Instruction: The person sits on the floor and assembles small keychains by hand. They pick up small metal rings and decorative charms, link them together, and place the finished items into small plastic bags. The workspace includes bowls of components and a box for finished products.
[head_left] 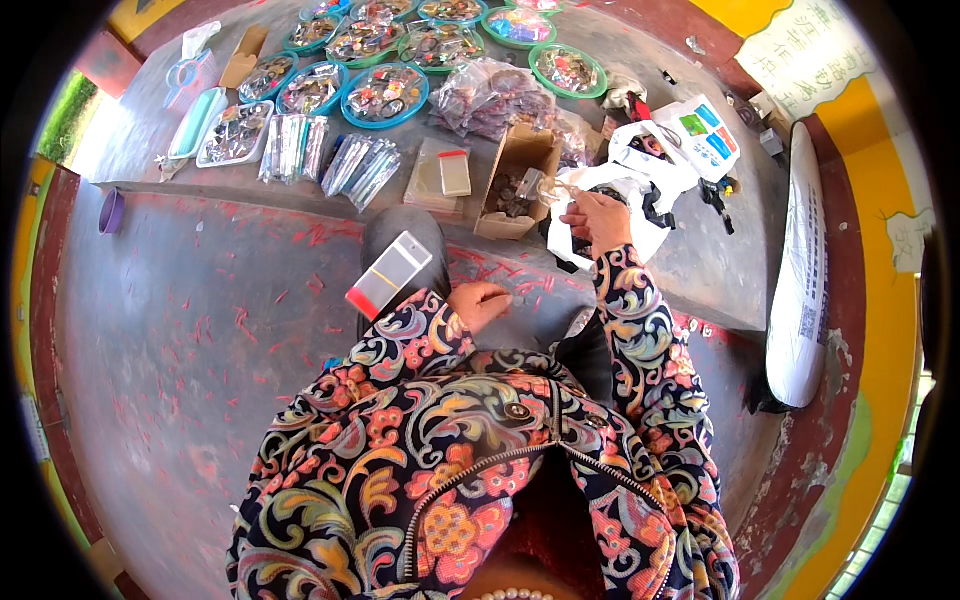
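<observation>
My right hand (602, 222) is closed, fingertips pinching a thin beige looped cord (556, 190) beside an open cardboard box (500, 224). Small dark pieces and a little clear packet (530, 184) lie in the box. White plastic bags (655, 238) with dark items spread out right beside and beneath this hand. Over my lap, my left hand (480, 304) is loosely curled, with nothing visible in its fingers. A clear plastic sleeve pack with a red end (400, 264) rests on my left knee, close to the left wrist. More clear sleeves (430, 187) are stacked left of the box.
Round basins of small trinkets (384, 96) crowd the back of the raised ledge. Packaged bundles (362, 170), a white tray (234, 135) and bagged goods (492, 98) sit nearer. A long white wrapped roll (797, 270) stands at right; a purple bowl (112, 212) at left.
</observation>
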